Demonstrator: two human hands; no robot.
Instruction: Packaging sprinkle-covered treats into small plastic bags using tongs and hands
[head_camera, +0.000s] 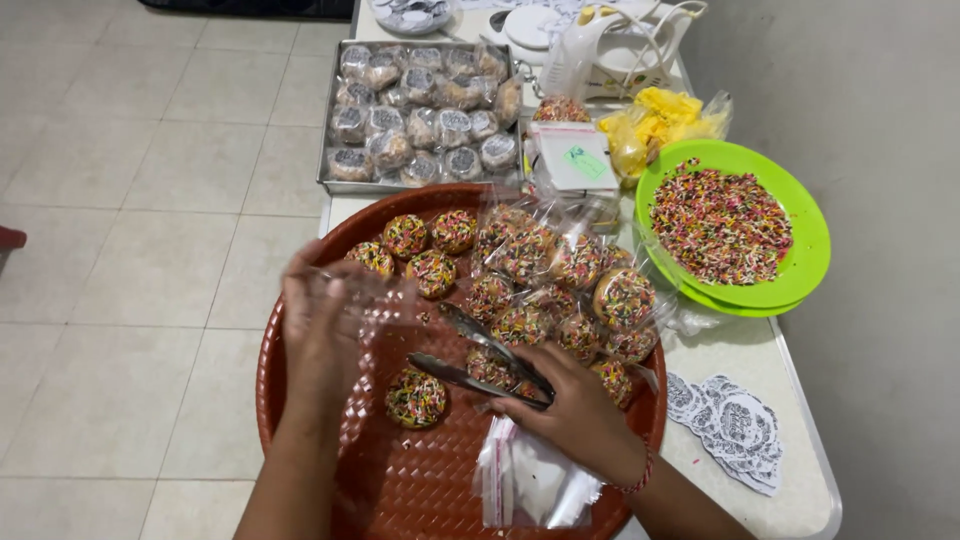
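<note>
On the brown woven tray (400, 480), the right hand (575, 405) clamps metal tongs (480, 365) beside a sprinkled doughnut (416, 398), while the left hand (325, 325) pinches a clear plastic bag (385, 300).

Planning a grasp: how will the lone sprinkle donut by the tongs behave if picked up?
The donut probably sheds sprinkles if squeezed, since its top is thickly coated. It looks soft, so the tongs in the right hand may dent it. Lying flat on the woven tray, it seems unlikely to roll.
</note>
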